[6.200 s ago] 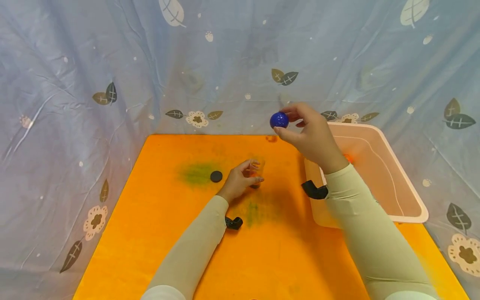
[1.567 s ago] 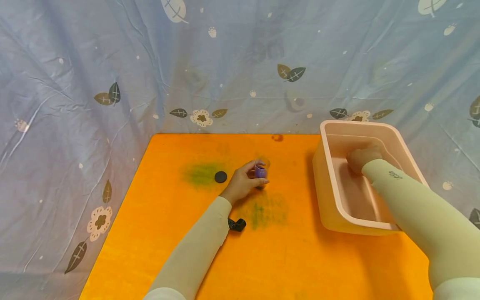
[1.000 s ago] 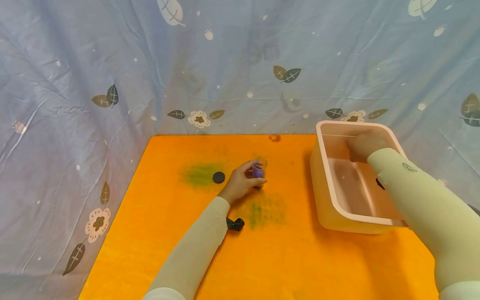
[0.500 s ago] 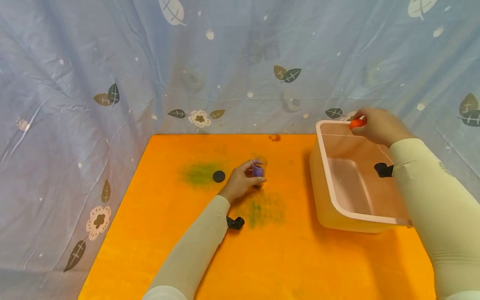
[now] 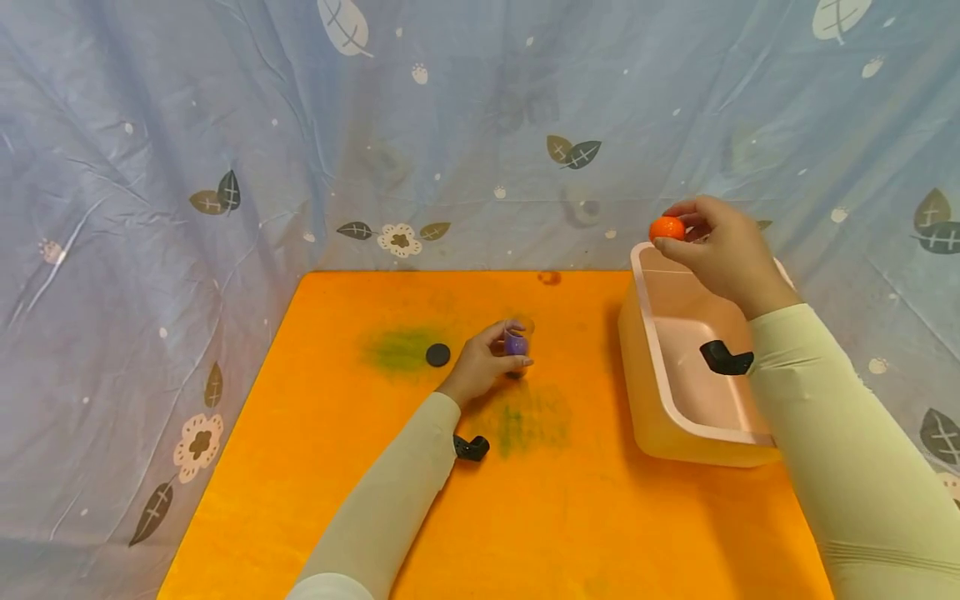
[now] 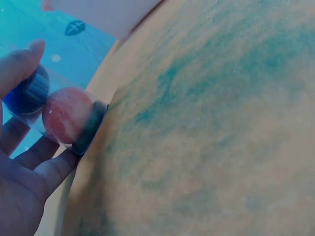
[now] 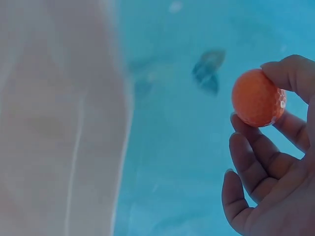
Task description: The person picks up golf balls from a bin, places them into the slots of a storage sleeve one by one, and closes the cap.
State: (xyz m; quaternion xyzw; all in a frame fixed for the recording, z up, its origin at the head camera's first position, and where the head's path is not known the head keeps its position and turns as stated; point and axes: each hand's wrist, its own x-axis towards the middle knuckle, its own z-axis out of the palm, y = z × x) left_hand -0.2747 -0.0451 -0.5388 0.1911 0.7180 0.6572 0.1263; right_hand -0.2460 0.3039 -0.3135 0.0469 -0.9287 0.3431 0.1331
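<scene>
My left hand grips a clear tube that stands on the orange table, its fingers and thumb around the side. In the left wrist view, a reddish ball sits low in the tube, against its dark base. Above that is a dark blue ball, partly covered by the thumb of my left hand. Over the pink bin's far left corner, my right hand pinches an orange golf ball between thumb and fingers. Dimples show on this golf ball in the right wrist view.
A flat black disc lies on the table, left of the tube. The deep pink bin stands at the right. Grey-blue patterned curtain hangs around the back and sides.
The blue ball my right hand held earlier is gone from it; a bluish ball now shows in the tube. That hand reached into the bin, then lifted out the orange golf ball and moved left.
</scene>
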